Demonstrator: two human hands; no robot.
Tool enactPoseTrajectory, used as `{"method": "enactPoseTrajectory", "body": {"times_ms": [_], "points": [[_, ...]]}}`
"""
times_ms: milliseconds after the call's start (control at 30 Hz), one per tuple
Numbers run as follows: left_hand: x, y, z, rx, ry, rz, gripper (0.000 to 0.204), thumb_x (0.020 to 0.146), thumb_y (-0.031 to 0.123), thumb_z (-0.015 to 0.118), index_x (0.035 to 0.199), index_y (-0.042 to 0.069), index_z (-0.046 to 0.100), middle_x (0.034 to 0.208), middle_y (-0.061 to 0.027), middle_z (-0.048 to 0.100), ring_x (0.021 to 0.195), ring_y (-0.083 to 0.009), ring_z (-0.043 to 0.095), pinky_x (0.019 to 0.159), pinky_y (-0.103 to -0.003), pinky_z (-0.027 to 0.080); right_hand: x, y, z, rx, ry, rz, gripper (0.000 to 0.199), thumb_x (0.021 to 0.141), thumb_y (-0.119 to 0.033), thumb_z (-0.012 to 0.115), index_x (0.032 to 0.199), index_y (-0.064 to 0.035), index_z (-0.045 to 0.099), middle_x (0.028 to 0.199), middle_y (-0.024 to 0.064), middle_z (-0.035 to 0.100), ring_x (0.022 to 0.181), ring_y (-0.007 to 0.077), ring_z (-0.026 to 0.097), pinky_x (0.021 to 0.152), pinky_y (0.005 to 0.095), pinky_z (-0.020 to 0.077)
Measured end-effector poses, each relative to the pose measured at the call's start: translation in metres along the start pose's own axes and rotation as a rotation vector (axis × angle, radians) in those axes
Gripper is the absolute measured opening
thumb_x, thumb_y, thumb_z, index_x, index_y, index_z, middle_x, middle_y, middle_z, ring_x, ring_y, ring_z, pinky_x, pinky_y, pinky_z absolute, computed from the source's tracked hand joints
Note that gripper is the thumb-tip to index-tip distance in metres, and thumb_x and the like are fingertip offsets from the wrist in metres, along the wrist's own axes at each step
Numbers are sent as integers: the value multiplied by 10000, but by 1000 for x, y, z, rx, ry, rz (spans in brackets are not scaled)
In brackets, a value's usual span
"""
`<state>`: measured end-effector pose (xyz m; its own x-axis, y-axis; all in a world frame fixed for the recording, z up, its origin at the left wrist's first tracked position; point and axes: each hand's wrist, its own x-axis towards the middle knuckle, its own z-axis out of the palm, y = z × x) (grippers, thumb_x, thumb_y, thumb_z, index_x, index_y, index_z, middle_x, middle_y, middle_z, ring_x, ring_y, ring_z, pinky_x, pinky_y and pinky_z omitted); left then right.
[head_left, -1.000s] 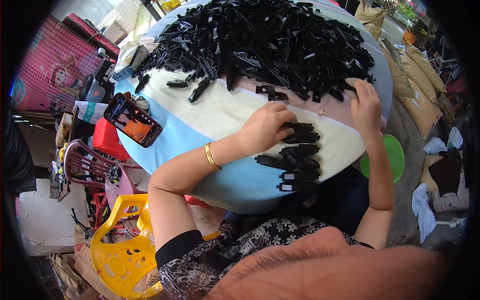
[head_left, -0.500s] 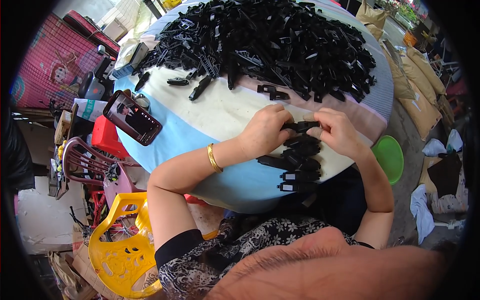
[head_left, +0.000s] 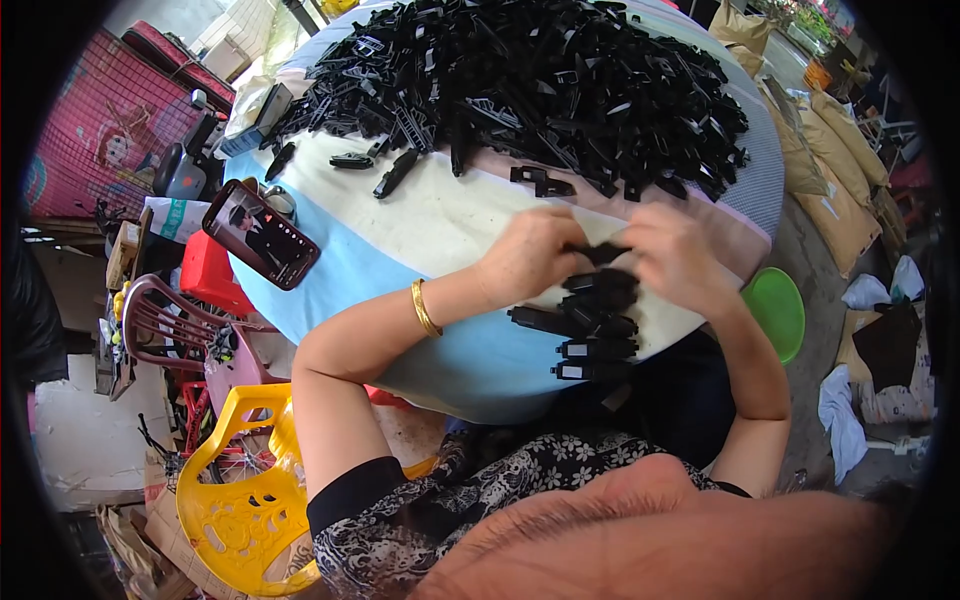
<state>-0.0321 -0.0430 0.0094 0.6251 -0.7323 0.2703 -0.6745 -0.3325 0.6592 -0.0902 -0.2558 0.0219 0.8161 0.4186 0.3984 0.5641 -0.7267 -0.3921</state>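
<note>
Near the table's [head_left: 400,235] near edge lies a short column of black parts [head_left: 596,350], apparently the done share; just beyond, the left hand [head_left: 536,252] and right hand [head_left: 676,258] pinch a black piece [head_left: 604,253] between them, long axis left to right, facing unclear; most seems left in the heap [head_left: 540,90] toward the far edge

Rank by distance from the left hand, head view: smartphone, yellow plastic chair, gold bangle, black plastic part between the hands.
1. Black plastic part: at the fingertips, between left hand and right hand.
2. Gold bangle: around the left wrist.
3. Smartphone: off to the left.
4. Yellow plastic chair: lower left.
</note>
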Motion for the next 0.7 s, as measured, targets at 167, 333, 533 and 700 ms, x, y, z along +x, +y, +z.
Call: {"method": "enactPoseTrajectory", "body": {"times_ms": [167, 333, 533, 700], "points": [[0, -7, 0, 9, 23, 85, 176, 701, 51, 709, 857, -12, 656, 802, -126, 572, 690, -276, 592, 634, -335, 489, 5, 4, 3, 93, -44, -23, 140, 641, 12, 608, 780, 19, 616, 791, 113, 544, 748, 286, 560, 643, 374, 458], [25, -29, -39, 138, 12, 299, 232, 686, 105, 743, 889, 33, 656, 830, -100, 604, 852, -289, 556, 773, -361, 458, 22, 2, -7, 230, -195, 114, 129, 703, -55, 670, 796, 19, 619, 823, 124, 566, 708, 296, 569, 622, 370, 449], [39, -98, -66, 707, 444, 118, 604, 718, 15, 644, 1301, 57, 492, 1231, -134, 546, 1133, -324, 495, 973, -414, 413, 59, 7, 37, -14, 164, -114, 219, 747, -51, 639, 965, -35, 629, 984, 92, 583, 842, 277, 587, 721, 353, 512], [37, -96, -64, 655, 369, 63, 509, 720, 26, 636, 1217, 103, 561, 1067, -56, 540, 1058, -263, 482, 887, -383, 405, 61, 14, 47, -151, 23, -169, 204, 721, -16, 589, 914, -50, 648, 877, 85, 576, 820, 255, 580, 704, 363, 501]]}}
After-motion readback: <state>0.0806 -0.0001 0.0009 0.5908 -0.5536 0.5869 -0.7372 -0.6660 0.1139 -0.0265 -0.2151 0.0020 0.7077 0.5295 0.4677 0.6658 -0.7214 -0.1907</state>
